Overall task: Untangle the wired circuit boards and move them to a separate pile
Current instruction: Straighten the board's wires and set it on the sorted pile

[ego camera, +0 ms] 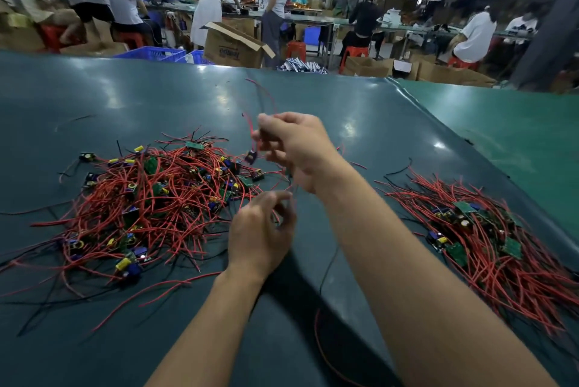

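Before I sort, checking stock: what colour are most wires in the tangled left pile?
Red, a few black, in the tangled left pile of wired boards; head view.

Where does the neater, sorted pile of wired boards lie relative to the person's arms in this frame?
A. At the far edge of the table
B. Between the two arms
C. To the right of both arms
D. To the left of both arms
C: the sorted pile, its red wires lying roughly aligned, sits right of the right hand and arm, while the tangled pile lies left of the left hand.
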Motion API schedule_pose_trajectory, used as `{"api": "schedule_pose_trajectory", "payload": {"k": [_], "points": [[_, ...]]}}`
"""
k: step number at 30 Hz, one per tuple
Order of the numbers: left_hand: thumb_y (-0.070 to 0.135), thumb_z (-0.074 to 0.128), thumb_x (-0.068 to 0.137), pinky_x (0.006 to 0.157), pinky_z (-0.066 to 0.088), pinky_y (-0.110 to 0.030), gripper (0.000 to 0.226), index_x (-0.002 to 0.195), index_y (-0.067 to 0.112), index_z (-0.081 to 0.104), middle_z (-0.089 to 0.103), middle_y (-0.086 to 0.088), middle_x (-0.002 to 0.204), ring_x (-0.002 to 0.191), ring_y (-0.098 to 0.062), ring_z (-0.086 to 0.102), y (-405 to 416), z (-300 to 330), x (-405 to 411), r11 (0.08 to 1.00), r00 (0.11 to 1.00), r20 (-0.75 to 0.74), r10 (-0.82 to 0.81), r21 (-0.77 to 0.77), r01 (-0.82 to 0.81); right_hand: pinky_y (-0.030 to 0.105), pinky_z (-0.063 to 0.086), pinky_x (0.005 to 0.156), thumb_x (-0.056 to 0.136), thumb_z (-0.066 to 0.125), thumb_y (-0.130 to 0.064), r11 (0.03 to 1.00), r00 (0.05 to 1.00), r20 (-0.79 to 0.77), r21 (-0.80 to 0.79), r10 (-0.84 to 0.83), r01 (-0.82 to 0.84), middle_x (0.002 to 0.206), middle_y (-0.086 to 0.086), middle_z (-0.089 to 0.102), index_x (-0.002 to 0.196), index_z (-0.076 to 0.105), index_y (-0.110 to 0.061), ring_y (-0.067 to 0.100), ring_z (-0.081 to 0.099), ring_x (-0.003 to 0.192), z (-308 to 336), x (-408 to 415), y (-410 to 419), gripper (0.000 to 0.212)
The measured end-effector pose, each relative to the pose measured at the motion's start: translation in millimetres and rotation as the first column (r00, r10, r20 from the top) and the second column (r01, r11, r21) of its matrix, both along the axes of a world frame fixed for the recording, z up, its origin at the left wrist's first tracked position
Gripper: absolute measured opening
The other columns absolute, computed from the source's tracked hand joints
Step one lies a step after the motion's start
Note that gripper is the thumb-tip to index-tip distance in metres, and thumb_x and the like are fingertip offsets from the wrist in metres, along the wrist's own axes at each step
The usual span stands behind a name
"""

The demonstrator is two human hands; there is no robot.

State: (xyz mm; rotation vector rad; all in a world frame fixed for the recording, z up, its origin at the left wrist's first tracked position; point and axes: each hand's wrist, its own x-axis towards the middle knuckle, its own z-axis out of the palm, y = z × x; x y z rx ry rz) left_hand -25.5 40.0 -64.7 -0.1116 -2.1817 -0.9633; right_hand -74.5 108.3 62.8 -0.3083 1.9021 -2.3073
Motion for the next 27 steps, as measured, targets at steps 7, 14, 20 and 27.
{"api": "schedule_pose_trajectory", "payload": {"k": [7,14,20,27], "points": [[0.06,0.051,0.089,0.069,0.05,-0.022,0.046,0.114,0.025,0.066,0.07,0.005,0.089,0.07,-0.007,0.062,5.2,3.8,-0.1,0.896,0.99,-0.06,-0.13,0.421,0.143,0.021,0.056,0.051,0.094,0.061,-0.003,0.993,0.99,0.14,-0.117,-0.012,0.028,0.068,0.01,0.065,0.086,0.054,-0.005,0.014,0.061,0.047,-21.7,6.6,43.2,0.01],[0.025,0.063,0.095,0.057,0.052,-0.022,0.008,0.101,0.029,0.066,0.073,0.007,0.083,0.058,-0.01,0.063,5.1,6.5,-1.7,0.787,0.982,-0.096,-0.164,0.587,0.189,0.018,0.054,0.057,0.088,0.068,-0.003,0.994,0.997,0.045,0.089,-0.064,0.06,0.075,0.005,0.064,0.09,0.064,-0.006,0.01,0.059,0.059,-35.7,9.3,53.1,0.005],[0.014,0.056,0.099,0.047,0.045,-0.02,0.015,0.094,0.027,0.063,0.066,0.008,0.064,0.046,-0.01,0.056,1.8,7.6,-0.4,0.785,0.964,-0.047,-0.262,0.57,0.242,0.019,0.04,0.045,0.09,0.07,-0.022,0.951,0.995,0.101,0.304,0.018,-0.048,0.063,-0.001,0.058,0.089,0.068,-0.006,0.009,0.051,0.05,-51.8,23.4,58.8,0.016],[0.022,0.059,0.097,0.053,0.049,-0.018,0.011,0.091,0.029,0.054,0.069,0.014,0.073,0.054,-0.006,0.064,9.5,3.4,3.8,0.869,0.943,0.052,-0.328,0.409,0.28,0.02,0.047,0.046,0.089,0.068,-0.005,0.974,0.995,0.056,0.216,-0.083,0.069,0.068,0.002,0.066,0.082,0.062,-0.009,0.012,0.063,0.056,-65.7,37.7,88.0,0.01]]}}
